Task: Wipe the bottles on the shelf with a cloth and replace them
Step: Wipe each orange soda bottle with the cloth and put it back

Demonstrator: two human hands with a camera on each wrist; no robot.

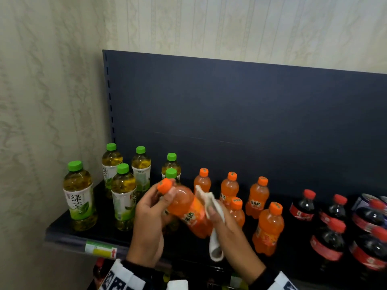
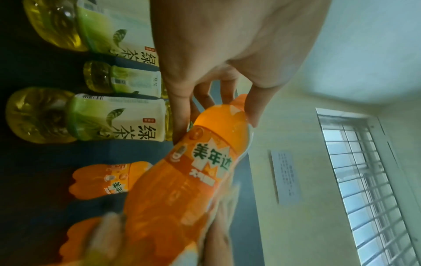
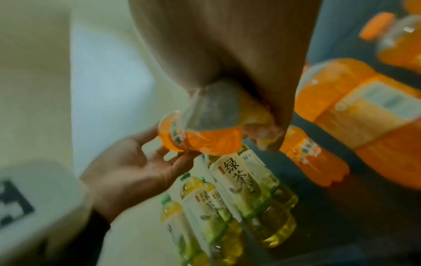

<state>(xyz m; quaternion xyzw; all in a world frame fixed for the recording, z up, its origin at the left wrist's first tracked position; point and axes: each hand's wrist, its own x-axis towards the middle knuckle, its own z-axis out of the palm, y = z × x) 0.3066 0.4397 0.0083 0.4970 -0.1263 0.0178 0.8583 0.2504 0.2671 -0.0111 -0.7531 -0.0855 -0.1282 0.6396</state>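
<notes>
An orange soda bottle [image 1: 188,210] with an orange cap [image 1: 164,185] is held tilted above the front of the dark shelf [image 1: 69,233]. My left hand [image 1: 155,206] grips its neck and shoulder, cap pointing up-left. My right hand [image 1: 217,214] holds a white cloth [image 1: 209,206] wrapped against the bottle's lower body, and the cloth's tail [image 1: 215,248] hangs below. In the left wrist view the fingers [image 2: 252,106] curl round the bottle [image 2: 182,180] near its cap. In the right wrist view, the cloth [image 3: 216,106] covers the bottle [image 3: 205,142] under my palm.
Several green tea bottles [image 1: 80,195] stand at the shelf's left. Several orange soda bottles [image 1: 269,227] stand in the middle, and dark cola bottles [image 1: 328,239] with red caps at the right. A dark back panel [image 1: 230,111] rises behind. A wallpapered wall [image 1: 41,101] is at left.
</notes>
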